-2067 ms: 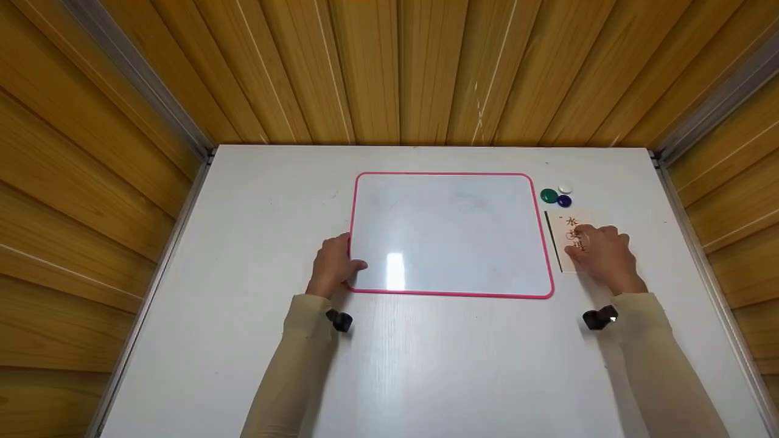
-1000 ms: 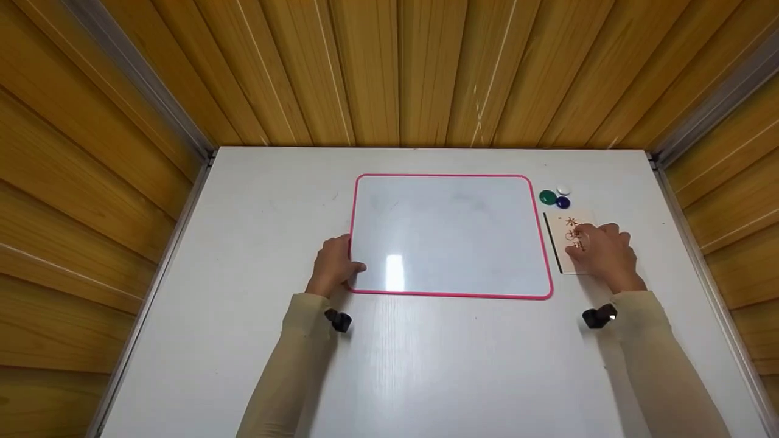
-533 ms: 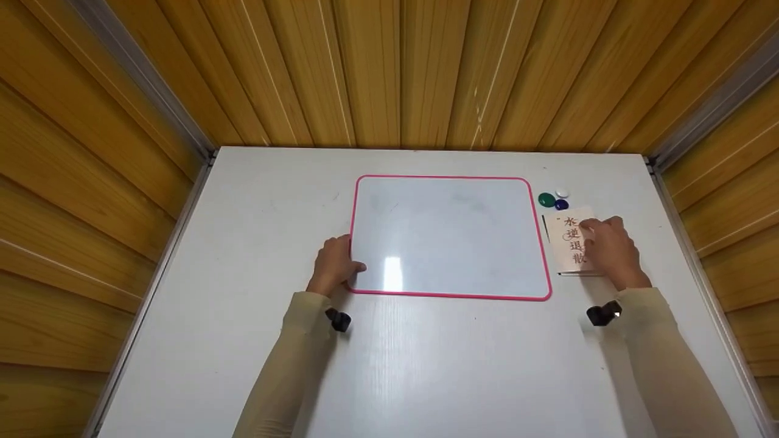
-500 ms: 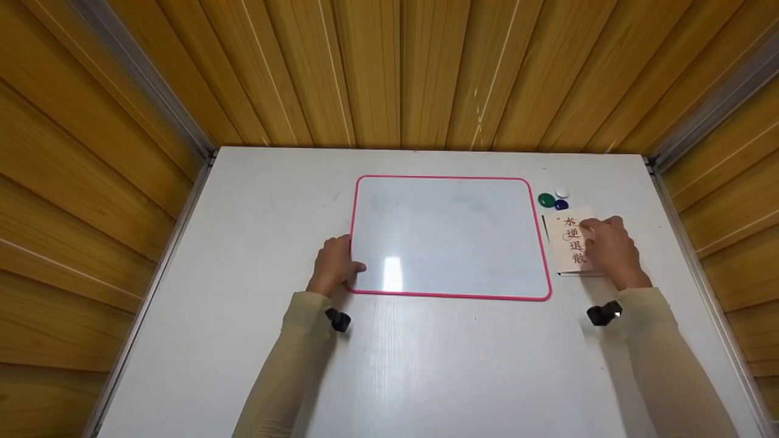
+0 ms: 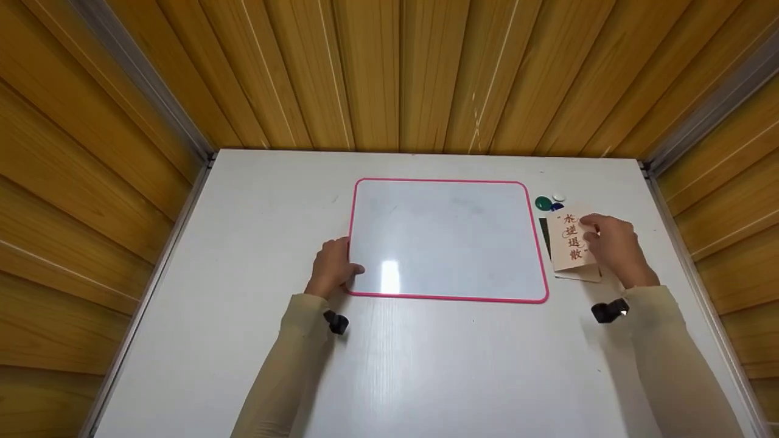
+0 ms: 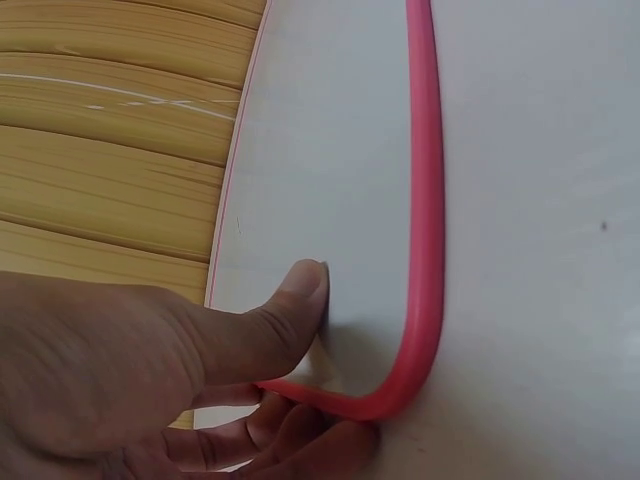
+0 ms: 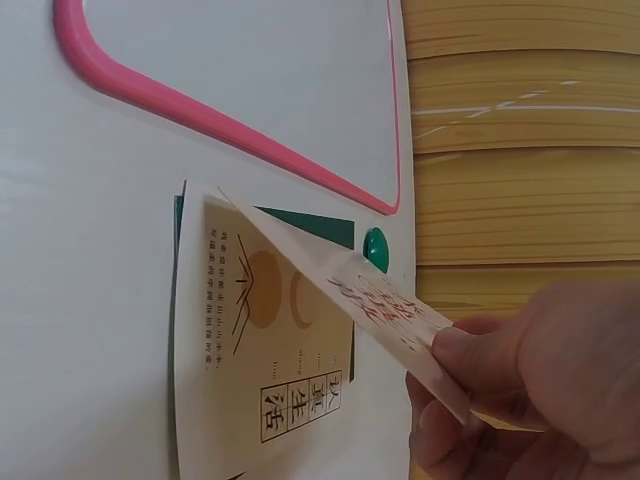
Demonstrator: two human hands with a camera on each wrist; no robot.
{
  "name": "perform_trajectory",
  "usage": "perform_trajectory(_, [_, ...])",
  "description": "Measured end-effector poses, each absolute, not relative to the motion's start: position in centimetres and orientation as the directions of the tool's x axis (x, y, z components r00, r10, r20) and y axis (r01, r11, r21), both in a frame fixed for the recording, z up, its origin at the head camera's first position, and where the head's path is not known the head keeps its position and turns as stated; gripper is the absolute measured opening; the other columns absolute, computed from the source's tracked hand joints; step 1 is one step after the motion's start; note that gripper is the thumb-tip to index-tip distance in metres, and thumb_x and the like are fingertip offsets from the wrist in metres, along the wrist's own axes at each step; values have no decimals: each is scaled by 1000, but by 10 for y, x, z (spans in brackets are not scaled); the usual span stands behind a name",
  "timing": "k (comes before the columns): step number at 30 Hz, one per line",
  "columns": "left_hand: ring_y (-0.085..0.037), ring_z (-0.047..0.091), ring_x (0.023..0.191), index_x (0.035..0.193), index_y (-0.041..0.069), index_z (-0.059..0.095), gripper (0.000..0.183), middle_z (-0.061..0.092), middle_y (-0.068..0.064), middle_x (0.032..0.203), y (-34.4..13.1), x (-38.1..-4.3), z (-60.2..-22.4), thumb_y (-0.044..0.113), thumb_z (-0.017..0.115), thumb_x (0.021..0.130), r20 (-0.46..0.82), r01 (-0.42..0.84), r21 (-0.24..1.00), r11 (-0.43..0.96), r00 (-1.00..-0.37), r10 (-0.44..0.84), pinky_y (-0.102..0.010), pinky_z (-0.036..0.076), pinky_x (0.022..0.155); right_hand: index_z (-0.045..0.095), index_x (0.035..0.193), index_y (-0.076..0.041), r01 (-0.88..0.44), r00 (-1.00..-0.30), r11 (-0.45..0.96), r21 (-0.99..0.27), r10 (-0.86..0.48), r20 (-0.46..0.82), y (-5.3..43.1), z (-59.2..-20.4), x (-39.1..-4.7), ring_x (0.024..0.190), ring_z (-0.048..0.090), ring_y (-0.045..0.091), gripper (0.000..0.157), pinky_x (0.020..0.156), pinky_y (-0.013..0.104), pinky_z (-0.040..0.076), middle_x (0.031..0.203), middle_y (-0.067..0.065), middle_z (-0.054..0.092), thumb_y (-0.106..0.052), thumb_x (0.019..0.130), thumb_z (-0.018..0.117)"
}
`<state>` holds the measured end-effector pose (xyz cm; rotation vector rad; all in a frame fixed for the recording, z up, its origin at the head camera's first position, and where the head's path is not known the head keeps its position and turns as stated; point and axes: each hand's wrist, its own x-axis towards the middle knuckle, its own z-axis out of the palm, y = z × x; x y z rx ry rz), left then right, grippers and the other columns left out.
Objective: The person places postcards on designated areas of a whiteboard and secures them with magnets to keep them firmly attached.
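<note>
A whiteboard (image 5: 444, 237) with a pink frame lies on the white table. My left hand (image 5: 331, 267) grips its near left corner, thumb (image 6: 300, 290) on the writing surface and fingers curled at the pink rim. At the board's right side, my right hand (image 5: 618, 249) pinches a cream card (image 5: 572, 237) with red handwritten characters by its right edge, between thumb and fingers. That card is tilted up off a small stack. Under it show another cream card (image 7: 255, 330) with an orange drawing and black print, and a dark green card (image 7: 310, 225).
Beyond the cards, close to the whiteboard's right edge, sit a green round magnet (image 5: 543, 204), a white one (image 5: 558, 198) and a blue one (image 5: 556, 207), partly covered by the raised card. Wood-patterned walls (image 5: 420, 73) border the table (image 5: 414, 365) at the back and sides.
The right hand has drawn slightly right and up, raising the top card off the stack and uncovering more of the green and cream cards below. The left hand stays at the whiteboard's corner.
</note>
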<state>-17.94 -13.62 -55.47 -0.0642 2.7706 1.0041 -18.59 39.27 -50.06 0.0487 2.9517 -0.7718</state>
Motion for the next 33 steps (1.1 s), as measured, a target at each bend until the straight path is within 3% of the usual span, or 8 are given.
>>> perform_trajectory(6, [-26,63,91,127,1,65,52,70,-15,109,-136,-181,-556,8,86,80,-189,-104,654,749,-982,29,-43,57,81,55,137,9,35,-999,877,-479,18,-40,390,-494,-189,99,56,43,38,89,59,47,131,38,55,4,99,56])
perform_trajectory(24, [-27,62,98,133,3,62,60,69,-14,113,-147,-178,-557,7,87,79,-200,-99,693,714,-978,58,-46,54,92,60,131,9,-78,-993,867,-492,-26,112,375,-488,-195,110,57,52,35,88,64,47,123,37,57,7,97,58])
perform_trajectory(29, [-27,63,97,130,1,64,57,70,-14,107,-146,-177,-557,6,87,78,-165,-67,664,745,-985,59,-46,54,88,63,129,9,-126,-984,863,-490,-46,172,370,-488,-198,92,59,43,32,72,51,48,115,35,60,6,97,59])
perform_trajectory(33, [-28,60,97,133,1,62,60,65,-14,107,-143,-176,-558,8,87,79,-171,-84,629,772,-985,32,-46,53,90,63,129,9,-132,-982,861,-490,-47,182,368,-488,-200,87,57,39,32,68,43,45,114,33,60,5,97,59])
